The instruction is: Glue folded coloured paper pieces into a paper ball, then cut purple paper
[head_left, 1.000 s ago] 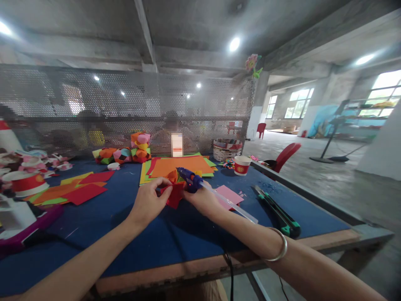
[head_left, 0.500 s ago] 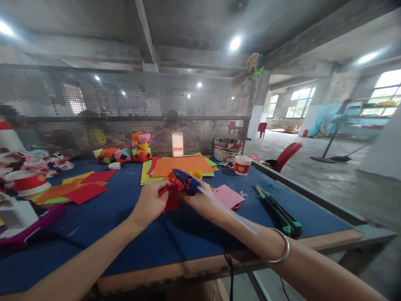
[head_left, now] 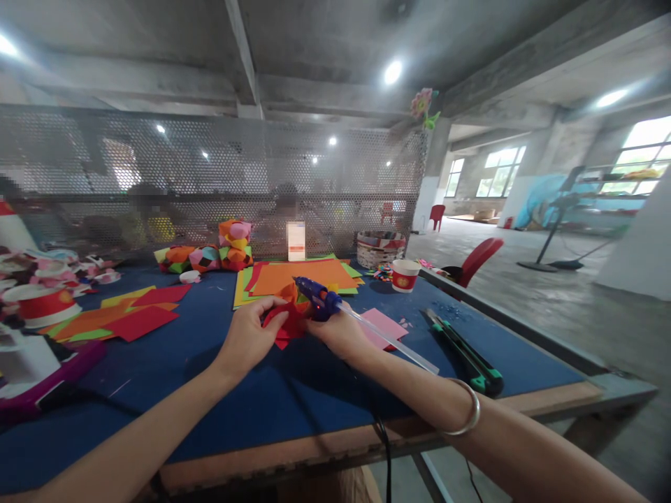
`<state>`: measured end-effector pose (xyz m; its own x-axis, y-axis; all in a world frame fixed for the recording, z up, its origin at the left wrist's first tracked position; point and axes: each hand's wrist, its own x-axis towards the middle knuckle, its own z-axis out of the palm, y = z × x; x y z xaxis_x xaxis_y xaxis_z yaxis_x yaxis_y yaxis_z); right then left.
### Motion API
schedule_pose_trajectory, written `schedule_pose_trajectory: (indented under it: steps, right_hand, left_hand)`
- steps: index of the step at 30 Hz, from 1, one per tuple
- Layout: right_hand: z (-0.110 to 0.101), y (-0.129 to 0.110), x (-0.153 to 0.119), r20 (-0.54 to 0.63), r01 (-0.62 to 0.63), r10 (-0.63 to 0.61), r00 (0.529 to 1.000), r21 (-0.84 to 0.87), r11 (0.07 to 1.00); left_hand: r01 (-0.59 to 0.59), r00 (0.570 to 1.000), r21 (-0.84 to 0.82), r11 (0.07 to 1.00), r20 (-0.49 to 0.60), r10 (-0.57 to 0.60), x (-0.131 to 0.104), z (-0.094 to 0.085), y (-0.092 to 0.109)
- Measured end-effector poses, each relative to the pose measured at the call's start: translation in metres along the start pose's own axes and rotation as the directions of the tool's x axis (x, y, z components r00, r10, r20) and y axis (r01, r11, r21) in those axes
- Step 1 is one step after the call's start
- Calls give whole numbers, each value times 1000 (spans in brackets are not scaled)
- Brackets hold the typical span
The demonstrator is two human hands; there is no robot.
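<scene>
Between my two hands is a folded paper piece (head_left: 287, 325), red in front with orange behind it. My left hand (head_left: 252, 334) pinches its left side, thumb and fingers closed on the red paper. My right hand (head_left: 340, 334) is wrapped round a blue glue gun (head_left: 319, 300), whose nozzle points up and to the left above the paper. A long clear glue stick (head_left: 391, 340) runs out of the gun's back, over my right forearm. The right fingertips also reach the paper's right side; how firmly they touch it is hidden.
Stacked coloured sheets (head_left: 307, 276) lie beyond my hands, pink paper (head_left: 384, 328) to the right. A green utility knife (head_left: 464, 349) lies near the table's right edge, a paper cup (head_left: 405, 276) behind it. Cut sheets (head_left: 141, 323) and a purple-based item (head_left: 63, 381) are left.
The glue gun has tilted slightly, its nozzle shifting a little right and up. My left fingers have turned the red paper, and more orange shows behind it.
</scene>
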<state>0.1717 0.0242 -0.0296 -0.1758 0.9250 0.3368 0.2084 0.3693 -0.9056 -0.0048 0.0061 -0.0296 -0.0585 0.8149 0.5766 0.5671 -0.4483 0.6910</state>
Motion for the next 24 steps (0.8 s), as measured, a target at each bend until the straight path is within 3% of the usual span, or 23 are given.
schedule_pose_trajectory:
  steps: [4, 11, 16, 24]
  right_hand:
    - [0, 12, 3, -53, 86, -87, 995, -13, 996]
    - [-2, 9, -4, 26, 151, -150, 988, -58, 987]
    - [1, 12, -3, -15, 150, -150, 989, 65, 986]
    - [1, 11, -3, -30, 191, -188, 982, 136, 972]
  left_hand:
    - [-35, 993, 18, 999, 112, 33, -1, 1, 2]
    - [-36, 972, -15, 999, 232, 38, -2, -2, 6]
    - [95, 975, -152, 984, 215, -61, 1, -3, 9]
    - [311, 922, -325, 893, 333, -200, 0, -4, 17]
